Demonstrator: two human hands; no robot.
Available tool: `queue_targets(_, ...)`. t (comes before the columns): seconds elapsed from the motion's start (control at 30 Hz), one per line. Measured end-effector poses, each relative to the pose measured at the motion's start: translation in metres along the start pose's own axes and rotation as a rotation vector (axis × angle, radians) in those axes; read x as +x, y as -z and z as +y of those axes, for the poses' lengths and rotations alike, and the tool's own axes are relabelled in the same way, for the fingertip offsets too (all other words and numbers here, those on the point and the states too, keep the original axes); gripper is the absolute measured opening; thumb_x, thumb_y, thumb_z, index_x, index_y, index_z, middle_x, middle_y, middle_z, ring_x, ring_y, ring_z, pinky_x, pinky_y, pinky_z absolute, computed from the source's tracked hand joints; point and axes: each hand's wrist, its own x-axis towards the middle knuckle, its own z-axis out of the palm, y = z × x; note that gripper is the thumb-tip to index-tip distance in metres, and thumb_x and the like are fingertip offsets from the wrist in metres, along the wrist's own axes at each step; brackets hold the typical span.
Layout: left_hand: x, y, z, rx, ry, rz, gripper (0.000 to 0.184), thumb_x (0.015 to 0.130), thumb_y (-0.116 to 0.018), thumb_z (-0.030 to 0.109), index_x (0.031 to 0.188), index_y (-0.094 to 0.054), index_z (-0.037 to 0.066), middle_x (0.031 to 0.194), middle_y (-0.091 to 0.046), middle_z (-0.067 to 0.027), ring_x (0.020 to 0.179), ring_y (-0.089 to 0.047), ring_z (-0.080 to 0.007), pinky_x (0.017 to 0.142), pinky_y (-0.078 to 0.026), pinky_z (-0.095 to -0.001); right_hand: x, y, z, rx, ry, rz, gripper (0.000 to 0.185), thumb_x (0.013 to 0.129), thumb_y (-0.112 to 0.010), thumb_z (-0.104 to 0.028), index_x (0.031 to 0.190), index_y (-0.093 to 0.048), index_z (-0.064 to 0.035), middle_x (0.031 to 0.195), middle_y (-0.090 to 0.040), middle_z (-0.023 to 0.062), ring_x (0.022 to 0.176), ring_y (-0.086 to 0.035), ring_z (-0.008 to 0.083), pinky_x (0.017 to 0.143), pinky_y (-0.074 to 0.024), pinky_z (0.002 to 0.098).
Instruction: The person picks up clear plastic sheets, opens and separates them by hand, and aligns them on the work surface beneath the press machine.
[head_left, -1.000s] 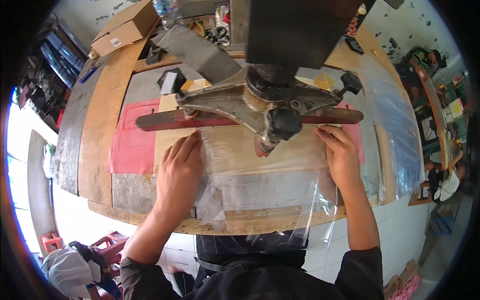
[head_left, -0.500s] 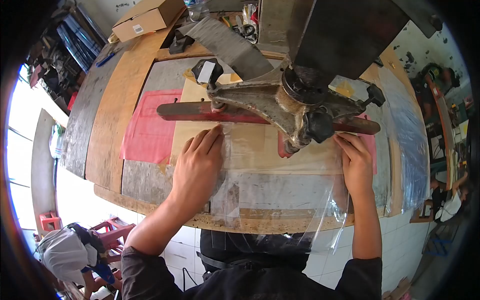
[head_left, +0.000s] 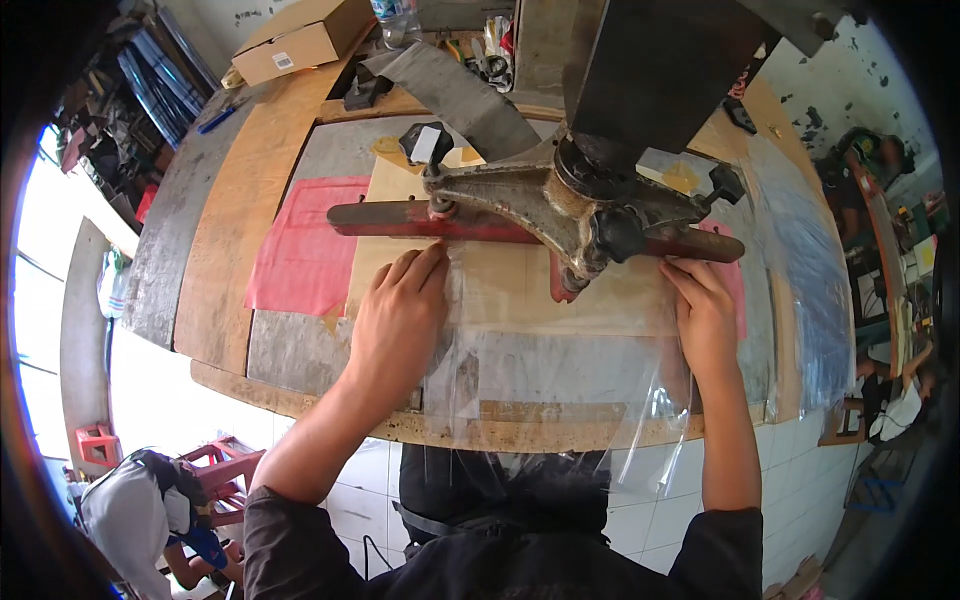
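Observation:
A clear plastic sheet (head_left: pixel 560 380) lies over the pale work surface and hangs past the table's near edge toward my lap. My left hand (head_left: pixel 402 305) pinches its far left part, fingertips close to the front of a long red-edged metal bar (head_left: pixel 480 224). At the far right part of the sheet, my right hand (head_left: pixel 706 310) pinches with thumb and fingers just below the bar's right end. The bar hangs from a cast metal press head (head_left: pixel 540 195) with black knobs. The sheet's far edge near the bar is hard to make out.
A pink sheet (head_left: pixel 305 245) lies left of the bar. Stacked clear bluish plastic (head_left: pixel 822 290) covers the table's right side. A cardboard box (head_left: pixel 295 45) and a loose metal plate (head_left: pixel 455 100) are at the back. Another person (head_left: pixel 130 510) bends down at lower left.
The whole view has shifted slightly. Both hands keep their pinch on the plastic sheet, at nearly the same places by the bar. The person at lower left has moved a little.

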Motion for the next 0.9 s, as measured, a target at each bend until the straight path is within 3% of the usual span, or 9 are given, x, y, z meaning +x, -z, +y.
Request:
queue_targets(0.33,-0.006,-0.008,-0.009,0.022,-0.079,0.032,0.030,0.089,-0.064,0.007,0.116,-0.071,-0.003,0.135,-0.069,-0.0150,0.122,-0.064,-0.0308,0.103,-0.053,-0.0441,-0.005,0.002,-0.001,0.016,0.034,0.023,0.031,0.086,-0.065,0.009,0.113,-0.077,-0.0007,0.111,-0.072,0.0120,0.103,-0.070,0.0334,0.089,-0.0577,0.0428)
queue_targets(0.5,-0.016,-0.004,-0.016,-0.034,-0.114,0.034,0.027,0.089,-0.063,0.008,0.112,-0.071,-0.003,0.134,-0.069,-0.0167,0.122,-0.066,-0.0314,0.103,-0.054,-0.0461,-0.012,0.011,-0.006,-0.006,-0.028,-0.070,0.031,0.092,-0.064,0.005,0.120,-0.076,-0.0014,0.123,-0.073,0.0152,0.114,-0.069,0.0359,0.097,-0.0566,0.0421)
queue_targets(0.7,-0.057,0.012,-0.007,-0.229,-0.012,0.052,0.032,0.096,-0.064,0.005,0.127,-0.071,-0.001,0.139,-0.069,-0.0155,0.134,-0.062,-0.0318,0.110,-0.051,-0.0463,-0.060,0.021,-0.022,0.184,-0.133,0.025,0.029,0.101,-0.061,-0.001,0.127,-0.073,0.0014,0.135,-0.071,0.0187,0.131,-0.064,0.0352,0.108,-0.0527,0.0407)
queue_targets(0.9,-0.089,0.021,0.005,-0.422,0.122,0.178,0.030,0.093,-0.063,0.001,0.120,-0.075,-0.001,0.137,-0.071,-0.0148,0.135,-0.062,-0.0318,0.114,-0.048,-0.0454,-0.090,0.033,-0.037,0.247,-0.221,0.071,0.028,0.102,-0.064,-0.005,0.127,-0.074,0.0007,0.136,-0.071,0.0155,0.134,-0.063,0.0327,0.113,-0.0494,0.0419)
